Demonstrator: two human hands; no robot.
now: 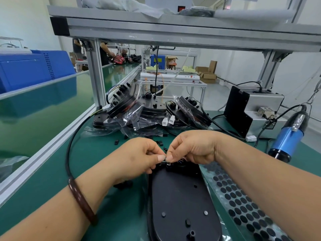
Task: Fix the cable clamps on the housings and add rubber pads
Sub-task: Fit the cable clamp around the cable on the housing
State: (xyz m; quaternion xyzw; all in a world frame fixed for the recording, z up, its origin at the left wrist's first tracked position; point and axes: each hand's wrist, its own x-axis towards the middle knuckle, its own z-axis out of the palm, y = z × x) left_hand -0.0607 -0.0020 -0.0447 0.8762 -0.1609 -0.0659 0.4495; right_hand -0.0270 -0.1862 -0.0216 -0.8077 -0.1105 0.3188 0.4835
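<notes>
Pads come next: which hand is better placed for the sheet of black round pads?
Probably the right hand: the sheet of round black rubber pads lies right of the black oval housing, beside that forearm.

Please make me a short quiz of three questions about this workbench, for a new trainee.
1. True or false: the left hand and right hand both pinch a small part at the far end of the housing.
2. The sheet of pads lies: A) left of the housing; B) right of it; C) on the shelf.
3. Fill in: the bracelet is on the ___ wrist.
Key: 1 true; 2 B; 3 left.
</notes>
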